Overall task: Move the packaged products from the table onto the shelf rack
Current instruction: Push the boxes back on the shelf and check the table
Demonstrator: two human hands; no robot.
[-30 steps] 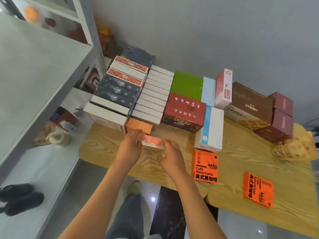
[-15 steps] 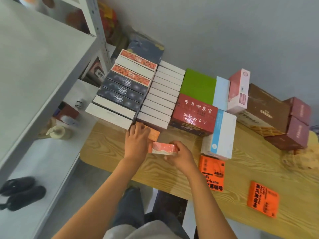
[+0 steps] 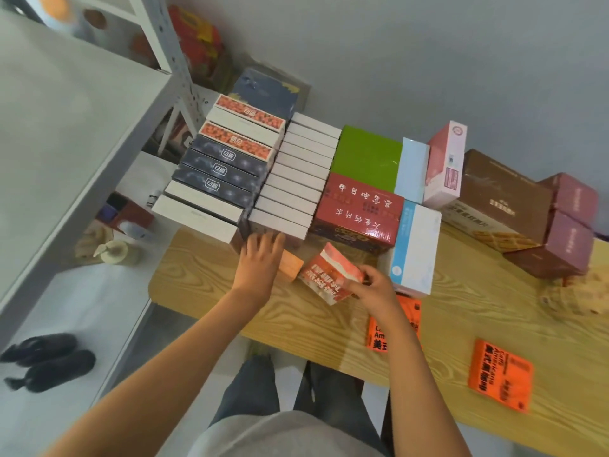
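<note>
My right hand [image 3: 374, 286] grips a small red and pink box [image 3: 328, 275], tilted up off the wooden table [image 3: 296, 321]. My left hand [image 3: 258, 260] lies flat with straight fingers over a small orange box [image 3: 290, 266], its fingertips touching the front of a row of white boxes [image 3: 290, 189]. Stacked dark and orange-topped boxes [image 3: 227, 166] stand left of that row. The grey shelf rack [image 3: 75, 133] fills the left side.
Behind stand a green box [image 3: 367, 156], a dark red box [image 3: 359, 209], a white and blue box [image 3: 415, 245], a pink box [image 3: 445, 166] and brown boxes [image 3: 504, 199]. Two orange coffee packets [image 3: 499, 374] lie on the near table. Bottles [image 3: 115, 252] sit on a lower shelf.
My right hand has lifted and tilted the red and pink box toward the right. My left hand slid forward off it onto the orange box, reaching the white boxes.
</note>
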